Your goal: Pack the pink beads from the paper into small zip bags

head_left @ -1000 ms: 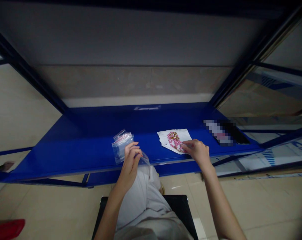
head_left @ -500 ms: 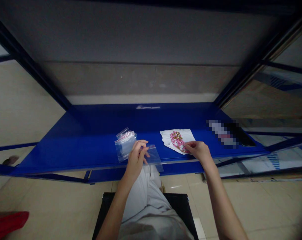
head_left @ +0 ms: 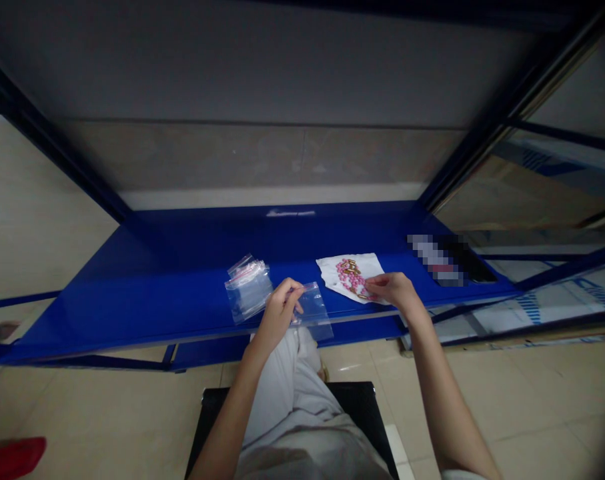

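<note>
My left hand (head_left: 281,308) pinches the top edge of a small clear zip bag (head_left: 315,312), which hangs over the front edge of the blue shelf (head_left: 147,293). My right hand (head_left: 392,291) is closed in a pinch at the near edge of a white paper (head_left: 349,275) that carries a heap of pink pills and a few brown capsules (head_left: 351,275). What the right fingers hold is too small to make out. A small stack of empty clear zip bags (head_left: 248,285) lies on the shelf just left of my left hand.
A blurred dark object (head_left: 447,261) lies on the shelf at the right. Dark blue rack posts rise on both sides. My lap and a black seat (head_left: 357,407) are below, over a tiled floor. A red thing (head_left: 12,457) sits at the bottom left.
My left hand has carried the clear bag to the right, toward the paper. My right hand stays at the pills and has lifted slightly off the paper's edge.
</note>
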